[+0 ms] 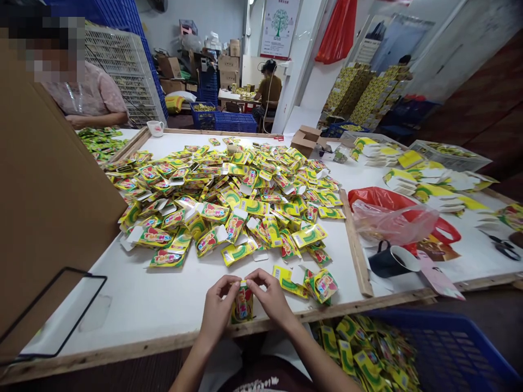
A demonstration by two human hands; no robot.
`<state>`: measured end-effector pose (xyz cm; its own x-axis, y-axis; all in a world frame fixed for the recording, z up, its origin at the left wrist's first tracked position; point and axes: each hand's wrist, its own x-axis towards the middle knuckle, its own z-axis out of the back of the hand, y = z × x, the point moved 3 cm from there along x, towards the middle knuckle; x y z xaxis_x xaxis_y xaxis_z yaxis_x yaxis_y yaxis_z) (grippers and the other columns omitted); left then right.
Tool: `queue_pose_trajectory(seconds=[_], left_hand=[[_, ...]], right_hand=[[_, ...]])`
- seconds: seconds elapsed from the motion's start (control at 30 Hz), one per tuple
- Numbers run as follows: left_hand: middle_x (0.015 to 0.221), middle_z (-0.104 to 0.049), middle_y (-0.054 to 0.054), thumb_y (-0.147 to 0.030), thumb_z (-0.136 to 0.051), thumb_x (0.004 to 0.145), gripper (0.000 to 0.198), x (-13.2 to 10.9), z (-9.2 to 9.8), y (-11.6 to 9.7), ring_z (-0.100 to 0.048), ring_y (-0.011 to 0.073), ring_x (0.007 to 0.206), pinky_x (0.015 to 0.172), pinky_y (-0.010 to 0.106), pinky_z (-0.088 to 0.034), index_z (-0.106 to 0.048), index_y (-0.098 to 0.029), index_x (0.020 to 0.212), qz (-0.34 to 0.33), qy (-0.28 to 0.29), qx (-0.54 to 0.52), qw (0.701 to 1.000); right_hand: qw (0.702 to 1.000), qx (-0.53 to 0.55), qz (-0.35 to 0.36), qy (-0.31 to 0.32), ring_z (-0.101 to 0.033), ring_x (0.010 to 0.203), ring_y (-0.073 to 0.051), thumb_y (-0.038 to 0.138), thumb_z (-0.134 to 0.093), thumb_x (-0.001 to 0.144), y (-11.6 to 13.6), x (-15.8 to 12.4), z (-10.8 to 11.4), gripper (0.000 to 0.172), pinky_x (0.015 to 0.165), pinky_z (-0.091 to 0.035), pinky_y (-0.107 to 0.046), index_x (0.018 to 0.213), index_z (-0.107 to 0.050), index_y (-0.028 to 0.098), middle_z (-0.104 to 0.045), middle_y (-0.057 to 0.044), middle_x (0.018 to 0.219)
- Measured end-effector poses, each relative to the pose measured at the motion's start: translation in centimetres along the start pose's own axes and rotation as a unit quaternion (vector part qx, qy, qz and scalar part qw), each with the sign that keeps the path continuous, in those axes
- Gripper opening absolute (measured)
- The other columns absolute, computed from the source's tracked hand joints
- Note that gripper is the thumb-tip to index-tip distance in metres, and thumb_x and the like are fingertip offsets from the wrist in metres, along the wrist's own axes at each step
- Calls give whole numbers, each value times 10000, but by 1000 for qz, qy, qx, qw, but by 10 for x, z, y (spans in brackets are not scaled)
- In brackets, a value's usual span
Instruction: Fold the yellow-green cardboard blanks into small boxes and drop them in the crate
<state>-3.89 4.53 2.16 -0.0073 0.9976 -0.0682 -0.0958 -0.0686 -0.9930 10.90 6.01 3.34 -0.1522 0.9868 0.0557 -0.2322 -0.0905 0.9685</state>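
Near the table's front edge a small yellow-green candy box (242, 306) stands between my two hands, its printed face toward me. My left hand (220, 300) pinches the box's top edge from the left with thumb and forefinger. From the right, my right hand (267, 296) does the same at the top, its fingertips close to the left ones. Just right of my right hand lie a yellow box (289, 281) and a box with a white open flap (322, 286). Beyond my hands spreads a large heap of similar boxes (232, 201), many with white flaps open.
A blue crate (445, 337) with boxes sits low at the right. Right of a wooden strip (356, 245) are a dark mug (392, 260), a red plastic bag (447, 228) and scissors (504, 247). A cardboard sheet (53, 201) blocks the left. Two people sit farther back.
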Motion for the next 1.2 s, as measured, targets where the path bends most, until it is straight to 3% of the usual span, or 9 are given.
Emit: queue_pose_trajectory(seconds=[0.2,0.4,0.53,0.67,0.73,0.8,0.87,1.03,1.2], left_hand=[[932,-695,71,-394,-589,793,268,-11,3,11,-640,206,874,799,315,-517,-674,-167,908,-4,9,-7,1000],[882,-706,79,-339,-618,781,197,-11,-17,-1,-650,211,859,804,322,-517,-682,-157,823,-11,17,-70,997],[961,-681,84,-330,-548,840,217,5,-35,-20,-631,206,915,835,329,-500,-650,-174,952,-75,81,5,994],[1191,-572,123,-223,-619,763,405,52,-31,-18,-496,285,1149,982,448,-374,-568,-190,1163,-169,12,265,949],[1129,-597,141,-148,-601,743,419,76,-25,-11,-505,321,1120,968,502,-352,-570,-168,1160,-166,0,288,943],[1053,-624,142,-144,-556,775,358,88,-18,-8,-535,317,1068,957,507,-349,-579,-160,1131,-166,-3,287,943],[1007,-633,129,-194,-510,827,327,84,-11,-10,-568,286,1006,934,473,-381,-544,-165,1151,-165,-11,284,944],[998,-607,54,-288,-447,891,401,31,1,-10,-626,168,828,724,297,-503,-323,-233,1268,-88,39,36,995],[1060,-602,59,-298,-486,875,370,-9,8,12,-624,162,859,729,273,-502,-415,-230,1231,-15,93,-23,995]], right_hand=[[999,37,11,16,-632,818,-178,279,-614,814,-10,-10,-4,127,760,-490,-284,871,-677,185,-681,-37,832],[996,75,11,-47,-630,816,-194,277,-650,774,-4,-16,4,99,765,-497,-302,761,-657,179,-673,-53,802],[994,-101,-17,-31,-621,850,-211,293,-581,805,25,-38,81,125,789,-464,-313,795,-659,195,-680,-54,856],[928,-338,-158,1,-615,707,-258,332,-575,735,26,-70,185,160,665,-456,-347,666,-632,199,-670,-63,708],[912,-376,-159,-30,-621,762,-277,340,-593,701,23,-80,207,148,712,-461,-366,701,-643,200,-681,-77,761],[931,-341,-130,-26,-624,799,-258,344,-565,742,22,-79,193,166,738,-469,-349,768,-644,200,-681,-75,817],[959,-267,-95,0,-623,797,-224,333,-508,815,23,-69,153,183,729,-479,-315,817,-631,199,-673,-65,835],[996,-72,-2,-49,-588,988,-205,284,-513,858,17,-26,48,198,849,-465,-314,1028,-571,202,-621,-77,1062],[999,40,22,-2,-610,873,-176,253,-535,858,-12,-6,-1,188,791,-483,-291,1036,-571,208,-637,-47,965]])
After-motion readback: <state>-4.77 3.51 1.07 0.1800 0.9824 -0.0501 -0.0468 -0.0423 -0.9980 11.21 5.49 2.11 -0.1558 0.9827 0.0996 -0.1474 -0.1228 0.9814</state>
